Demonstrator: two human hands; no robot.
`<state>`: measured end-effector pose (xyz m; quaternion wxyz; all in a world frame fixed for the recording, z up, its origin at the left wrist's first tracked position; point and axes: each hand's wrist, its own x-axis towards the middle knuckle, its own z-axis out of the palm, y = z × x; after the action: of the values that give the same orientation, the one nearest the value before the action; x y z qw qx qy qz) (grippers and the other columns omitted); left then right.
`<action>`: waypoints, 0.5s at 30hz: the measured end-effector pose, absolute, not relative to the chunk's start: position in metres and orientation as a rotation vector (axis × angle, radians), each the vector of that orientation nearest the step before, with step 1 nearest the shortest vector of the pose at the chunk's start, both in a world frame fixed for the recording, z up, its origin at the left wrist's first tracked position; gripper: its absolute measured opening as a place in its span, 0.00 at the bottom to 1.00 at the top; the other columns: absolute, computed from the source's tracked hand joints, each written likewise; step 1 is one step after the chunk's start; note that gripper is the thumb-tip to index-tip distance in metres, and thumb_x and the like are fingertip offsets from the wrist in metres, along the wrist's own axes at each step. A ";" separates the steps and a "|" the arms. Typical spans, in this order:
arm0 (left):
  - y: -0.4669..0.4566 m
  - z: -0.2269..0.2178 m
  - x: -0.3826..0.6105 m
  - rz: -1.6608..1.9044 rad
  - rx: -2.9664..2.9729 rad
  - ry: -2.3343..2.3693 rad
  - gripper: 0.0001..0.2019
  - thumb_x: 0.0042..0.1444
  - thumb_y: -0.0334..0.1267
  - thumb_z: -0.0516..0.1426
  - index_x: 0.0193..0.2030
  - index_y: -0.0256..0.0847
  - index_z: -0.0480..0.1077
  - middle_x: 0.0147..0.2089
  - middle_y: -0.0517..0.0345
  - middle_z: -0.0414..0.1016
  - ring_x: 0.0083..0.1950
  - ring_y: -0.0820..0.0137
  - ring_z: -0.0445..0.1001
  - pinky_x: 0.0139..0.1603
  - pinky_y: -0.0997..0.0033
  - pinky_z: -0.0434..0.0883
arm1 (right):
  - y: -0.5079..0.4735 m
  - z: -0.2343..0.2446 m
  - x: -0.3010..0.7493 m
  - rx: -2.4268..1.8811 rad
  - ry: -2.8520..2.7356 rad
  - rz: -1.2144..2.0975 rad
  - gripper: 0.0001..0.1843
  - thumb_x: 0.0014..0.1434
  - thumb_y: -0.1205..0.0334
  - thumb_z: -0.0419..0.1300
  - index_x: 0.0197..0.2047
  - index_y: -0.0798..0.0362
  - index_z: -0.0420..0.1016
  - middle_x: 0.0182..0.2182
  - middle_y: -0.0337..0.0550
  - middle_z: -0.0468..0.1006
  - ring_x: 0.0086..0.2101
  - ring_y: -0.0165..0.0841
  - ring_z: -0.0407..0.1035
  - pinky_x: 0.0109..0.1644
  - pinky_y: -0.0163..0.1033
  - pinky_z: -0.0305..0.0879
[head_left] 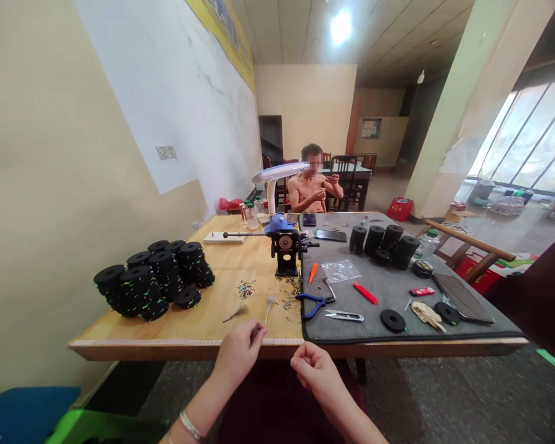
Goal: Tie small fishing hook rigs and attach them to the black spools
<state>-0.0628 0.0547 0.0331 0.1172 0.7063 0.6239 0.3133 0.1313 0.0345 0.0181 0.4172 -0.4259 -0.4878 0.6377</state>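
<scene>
— Left hand (239, 350) and right hand (318, 368) closest, well apart, at the front edge of the table (185, 353).

— State of each?

— Left: thumb and fingertips pinching a small dark piece (255, 330), too tiny to identify. Right: fingers curled in, thumb against forefinger; cannot tell whether anything sits between.

— Around the left?

— Tuft of fine strands (235, 313) just beyond, on bare wood; paler tuft (269, 306) beside it; heap of coloured bits (246, 288) behind both.

— Beyond the right?

— Grey mat (346, 330). Snips (345, 316) and blue-handled pliers (315, 298) lie on it.

— Further out?

— Black hand-cranked device (285, 250) upright mid-table. Stacked black spools (139, 277) far left. Person (308, 188) seated past the table, hands raised.
</scene>
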 end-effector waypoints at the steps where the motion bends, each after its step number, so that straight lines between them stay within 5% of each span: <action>1: 0.063 0.034 -0.069 0.804 2.142 1.901 0.11 0.59 0.38 0.51 0.32 0.41 0.72 0.32 0.53 0.77 0.34 0.63 0.74 0.36 0.68 0.65 | 0.035 0.018 0.132 -1.066 -1.188 1.605 0.17 0.46 0.51 0.63 0.23 0.52 0.61 0.11 0.24 0.55 0.15 0.21 0.44 0.21 0.31 0.40; 5: 0.085 0.038 -0.082 0.670 2.195 1.980 0.07 0.55 0.32 0.53 0.36 0.41 0.73 0.36 0.51 0.78 0.37 0.60 0.75 0.36 0.66 0.66 | 0.035 0.014 0.135 -1.044 -1.059 1.630 0.19 0.45 0.49 0.65 0.25 0.52 0.62 0.12 0.24 0.53 0.15 0.20 0.42 0.20 0.31 0.35; 11: 0.090 0.049 -0.067 0.739 2.328 2.009 0.13 0.53 0.34 0.56 0.45 0.40 0.73 0.53 0.44 0.74 0.56 0.50 0.65 0.54 0.52 0.61 | 0.034 0.009 0.136 -1.003 -0.950 1.638 0.22 0.43 0.46 0.67 0.25 0.53 0.63 0.12 0.23 0.53 0.15 0.19 0.40 0.20 0.31 0.33; 15: 0.096 0.051 -0.046 0.694 2.484 1.726 0.10 0.55 0.31 0.54 0.42 0.40 0.73 0.45 0.47 0.76 0.50 0.55 0.69 0.51 0.54 0.63 | 0.034 0.006 0.137 -1.033 -0.903 1.635 0.23 0.42 0.45 0.68 0.26 0.52 0.63 0.12 0.23 0.52 0.15 0.19 0.40 0.20 0.31 0.32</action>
<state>-0.0460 0.0957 0.0511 0.0190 0.8003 0.5560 0.2236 0.1367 0.0339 0.0065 0.4825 -0.4240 -0.3706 0.6709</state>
